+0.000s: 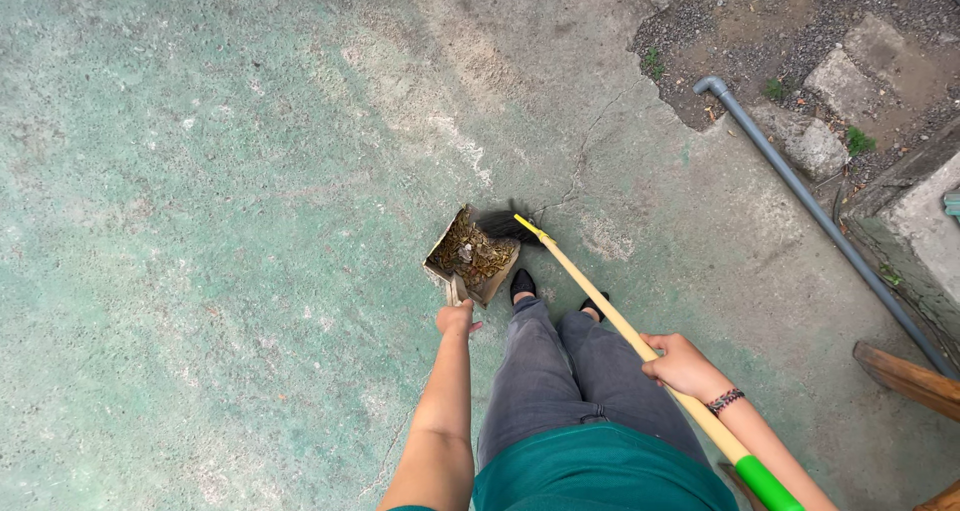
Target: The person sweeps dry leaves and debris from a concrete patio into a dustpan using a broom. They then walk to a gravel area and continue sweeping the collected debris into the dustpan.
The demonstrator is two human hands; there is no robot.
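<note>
Cardboard dustpan (472,258) already heaped with leaves, gripped by my left hand (455,318) mid-floor. Right hand (680,364) closed round the broom (600,311) handle, bristles touching the pan's mouth. Little debris left.

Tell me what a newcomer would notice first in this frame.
Probably the dustpan, heaped with brown leaves and debris at frame centre on the green-tinted concrete floor, with the left hand on its handle. Next, the long wooden broom slanting up from the lower right, held by the right hand, its dark bristles at the pan's mouth. A grey pipe runs down the right side.
</note>
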